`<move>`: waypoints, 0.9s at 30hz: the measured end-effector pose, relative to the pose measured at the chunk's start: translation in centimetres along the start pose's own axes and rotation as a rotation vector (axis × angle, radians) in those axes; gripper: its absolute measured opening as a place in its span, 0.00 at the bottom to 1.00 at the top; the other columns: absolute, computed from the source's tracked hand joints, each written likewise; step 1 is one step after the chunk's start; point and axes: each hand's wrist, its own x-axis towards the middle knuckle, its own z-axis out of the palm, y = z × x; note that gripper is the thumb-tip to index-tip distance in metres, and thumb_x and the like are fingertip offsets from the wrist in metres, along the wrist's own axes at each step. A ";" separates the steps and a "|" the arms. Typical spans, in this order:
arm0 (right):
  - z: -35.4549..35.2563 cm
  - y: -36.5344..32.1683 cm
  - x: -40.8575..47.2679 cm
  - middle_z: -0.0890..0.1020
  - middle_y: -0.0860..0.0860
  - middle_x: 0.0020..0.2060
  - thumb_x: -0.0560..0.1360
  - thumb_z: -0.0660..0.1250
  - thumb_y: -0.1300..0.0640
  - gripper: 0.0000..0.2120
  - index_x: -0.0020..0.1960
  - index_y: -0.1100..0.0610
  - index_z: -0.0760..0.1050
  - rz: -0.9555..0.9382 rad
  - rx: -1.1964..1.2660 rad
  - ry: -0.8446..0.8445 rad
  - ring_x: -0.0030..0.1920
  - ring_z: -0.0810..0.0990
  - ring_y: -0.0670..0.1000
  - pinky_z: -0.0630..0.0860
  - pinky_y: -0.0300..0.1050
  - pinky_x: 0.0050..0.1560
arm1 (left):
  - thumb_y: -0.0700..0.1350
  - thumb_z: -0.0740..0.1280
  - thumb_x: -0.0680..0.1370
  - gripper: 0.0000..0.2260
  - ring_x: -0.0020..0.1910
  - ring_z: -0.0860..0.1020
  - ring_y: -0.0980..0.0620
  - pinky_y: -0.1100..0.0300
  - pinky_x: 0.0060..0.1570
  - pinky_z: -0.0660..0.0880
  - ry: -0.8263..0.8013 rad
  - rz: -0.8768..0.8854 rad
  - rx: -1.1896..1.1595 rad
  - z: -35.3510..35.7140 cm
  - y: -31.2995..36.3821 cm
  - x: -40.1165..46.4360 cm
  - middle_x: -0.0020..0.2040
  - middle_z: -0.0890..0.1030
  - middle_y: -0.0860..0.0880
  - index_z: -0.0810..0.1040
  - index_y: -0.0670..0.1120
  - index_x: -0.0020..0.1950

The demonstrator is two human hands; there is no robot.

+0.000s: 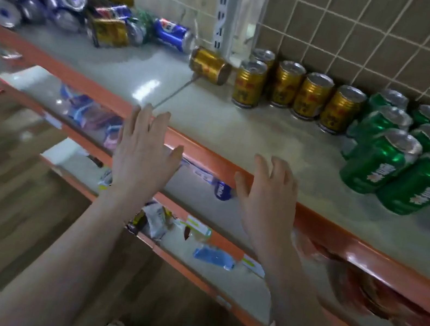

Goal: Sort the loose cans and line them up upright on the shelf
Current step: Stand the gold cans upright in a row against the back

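Note:
A heap of loose cans [49,1], blue, gold and green, lies on its sides at the far left of the top shelf [268,149]. One blue can [173,34] and one gold can [210,66] lie apart from the heap. To the right stand several upright gold cans [297,94], then several upright green cans [410,157]. My left hand [144,147] and my right hand [266,189] hover over the shelf's orange front edge, fingers spread, holding nothing.
A tiled wall [373,41] and a white slotted upright [225,6] back the shelf. Lower shelves [193,245] hold packets and a blue bottle. Wooden floor [1,197] lies to the left below.

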 end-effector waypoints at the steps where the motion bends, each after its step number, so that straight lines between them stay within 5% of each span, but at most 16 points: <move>1: 0.9 -2.6 0.5 0.78 0.64 0.52 0.68 0.74 0.53 0.20 0.57 0.62 0.77 -0.014 0.018 0.010 0.54 0.77 0.65 0.74 0.57 0.55 | 0.50 0.65 0.75 0.23 0.70 0.63 0.37 0.41 0.65 0.65 0.018 -0.010 0.009 -0.9 -2.6 0.5 0.69 0.67 0.38 0.69 0.42 0.67; 3: 2.8 -7.7 1.5 0.78 0.64 0.53 0.69 0.73 0.53 0.20 0.57 0.62 0.76 -0.040 0.043 0.017 0.55 0.77 0.66 0.73 0.58 0.56 | 0.52 0.64 0.74 0.23 0.66 0.67 0.36 0.40 0.61 0.68 0.028 -0.043 0.049 -3.1 -7.9 1.7 0.64 0.71 0.37 0.71 0.40 0.63; 7: 5.4 -16.8 3.0 0.78 0.63 0.52 0.71 0.63 0.48 0.20 0.56 0.60 0.77 -0.066 0.049 0.043 0.53 0.78 0.65 0.76 0.56 0.49 | 0.51 0.66 0.75 0.24 0.72 0.60 0.39 0.46 0.70 0.59 0.064 -0.124 0.080 -7.1 -17.3 3.7 0.72 0.65 0.40 0.68 0.44 0.69; 13: 9.1 -27.1 6.1 0.78 0.64 0.54 0.72 0.71 0.54 0.18 0.57 0.62 0.75 -0.152 0.104 0.056 0.55 0.77 0.67 0.75 0.61 0.52 | 0.53 0.63 0.78 0.26 0.75 0.54 0.42 0.49 0.72 0.53 0.119 -0.224 0.057 -10.6 -26.8 7.0 0.76 0.59 0.42 0.64 0.45 0.73; 27: 21.8 -44.0 18.0 0.76 0.64 0.56 0.75 0.67 0.54 0.19 0.60 0.64 0.73 -0.154 0.154 0.015 0.55 0.75 0.66 0.72 0.56 0.53 | 0.53 0.64 0.78 0.24 0.75 0.56 0.42 0.45 0.71 0.59 0.090 -0.264 0.029 -9.2 -45.0 23.1 0.75 0.61 0.44 0.66 0.46 0.71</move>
